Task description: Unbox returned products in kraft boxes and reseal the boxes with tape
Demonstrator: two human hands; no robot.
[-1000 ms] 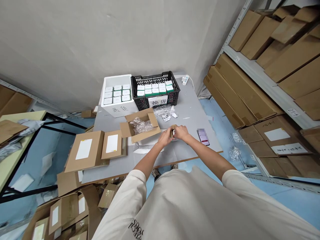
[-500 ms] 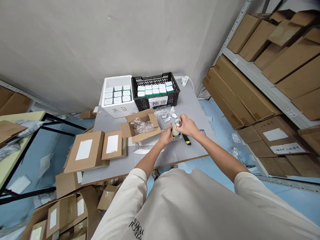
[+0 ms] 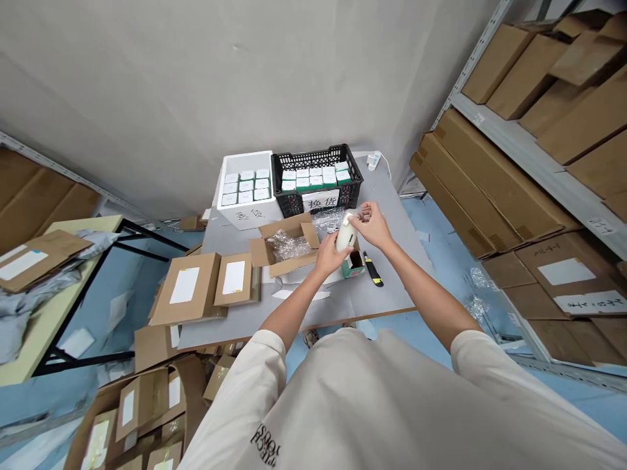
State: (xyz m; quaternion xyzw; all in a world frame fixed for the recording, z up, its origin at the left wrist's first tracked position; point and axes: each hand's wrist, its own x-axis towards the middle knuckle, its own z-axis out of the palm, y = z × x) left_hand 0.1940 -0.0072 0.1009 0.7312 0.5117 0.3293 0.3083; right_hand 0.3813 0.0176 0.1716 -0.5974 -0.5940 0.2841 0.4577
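Near the front edge of the table [image 3: 304, 313], the left hand [image 3: 330, 254] wraps its fingers around a white bottle [image 3: 346, 236], while the right hand [image 3: 371, 225] pinches at its top. Just beside them stand an open green box [image 3: 353, 266] and a black-and-yellow cutter [image 3: 373, 269].

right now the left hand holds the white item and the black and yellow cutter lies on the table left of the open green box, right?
Not quite: the head view shows the cutter right of the open green box. The left hand does hold the white item.
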